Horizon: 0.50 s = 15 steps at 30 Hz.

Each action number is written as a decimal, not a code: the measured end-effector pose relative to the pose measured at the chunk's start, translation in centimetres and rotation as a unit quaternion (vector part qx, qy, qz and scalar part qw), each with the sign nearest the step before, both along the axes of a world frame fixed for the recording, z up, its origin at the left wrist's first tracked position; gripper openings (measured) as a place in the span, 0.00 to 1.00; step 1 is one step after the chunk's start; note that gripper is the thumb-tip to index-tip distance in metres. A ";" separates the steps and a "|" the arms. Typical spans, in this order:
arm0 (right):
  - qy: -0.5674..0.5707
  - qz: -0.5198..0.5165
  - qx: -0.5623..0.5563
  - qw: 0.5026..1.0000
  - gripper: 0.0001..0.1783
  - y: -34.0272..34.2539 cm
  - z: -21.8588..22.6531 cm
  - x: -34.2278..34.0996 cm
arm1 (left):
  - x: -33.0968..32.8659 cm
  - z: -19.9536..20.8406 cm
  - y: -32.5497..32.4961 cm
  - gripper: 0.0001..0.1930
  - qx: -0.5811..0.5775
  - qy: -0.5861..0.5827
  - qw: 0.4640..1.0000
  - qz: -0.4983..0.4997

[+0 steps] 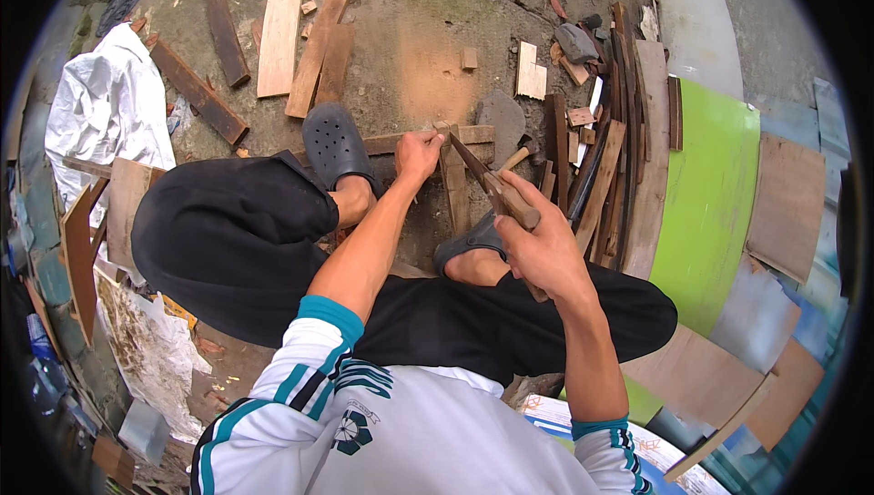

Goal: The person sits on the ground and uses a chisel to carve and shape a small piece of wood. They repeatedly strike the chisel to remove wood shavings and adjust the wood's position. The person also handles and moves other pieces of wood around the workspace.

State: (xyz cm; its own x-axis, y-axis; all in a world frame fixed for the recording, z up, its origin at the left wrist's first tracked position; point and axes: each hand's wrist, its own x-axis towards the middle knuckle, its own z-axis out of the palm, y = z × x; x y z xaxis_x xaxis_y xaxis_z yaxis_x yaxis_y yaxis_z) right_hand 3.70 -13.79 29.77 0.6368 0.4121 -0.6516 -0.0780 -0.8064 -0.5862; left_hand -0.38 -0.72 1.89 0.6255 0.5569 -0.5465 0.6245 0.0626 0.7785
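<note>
Right hand (551, 249) grasps dark-bladed, tapered handsaw with brown wooden handle (503, 196). Saw is between the feet and the right knee, blade narrowing toward the far end of a pale brown, narrow wooden strip (453, 190). Left hand (419, 153) is curled at that end; fingers partly hidden, can't tell if it grips. Writing: teal lettering (366, 378) plus dark green badge (351, 431) on white shirt (437, 440).
</note>
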 end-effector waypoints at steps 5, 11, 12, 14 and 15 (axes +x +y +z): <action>-0.006 -0.048 -0.008 0.999 0.33 1.9 -7.3 2.0 | 0.4 -0.7 -0.9 0.18 0.010 -0.016 1.000 -0.006; 0.045 -0.037 -0.026 0.998 0.34 3.7 -1.8 1.1 | 0.7 0.0 1.0 0.19 -0.004 -0.008 1.000 0.003; 0.042 -0.029 -0.019 0.999 0.34 2.1 -0.3 0.5 | 0.3 0.1 0.4 0.20 -0.011 0.000 1.000 0.004; 0.043 -0.018 -0.002 0.999 0.34 0.4 1.4 0.1 | 0.2 -0.7 0.6 0.19 0.007 -0.005 1.000 0.018; 0.060 -0.029 -0.013 0.998 0.34 0.9 0.9 0.6 | 0.5 -1.2 0.7 0.18 0.008 -0.008 1.000 0.013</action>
State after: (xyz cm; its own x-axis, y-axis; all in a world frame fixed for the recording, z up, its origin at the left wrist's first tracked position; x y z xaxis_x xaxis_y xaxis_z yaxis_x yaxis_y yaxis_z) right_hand 4.29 -12.88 30.65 0.5756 0.3591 -0.7347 -0.1928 -0.8135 -0.5486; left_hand 0.08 -0.05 0.65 0.6190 0.5826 -0.5268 0.6100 0.0659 0.7896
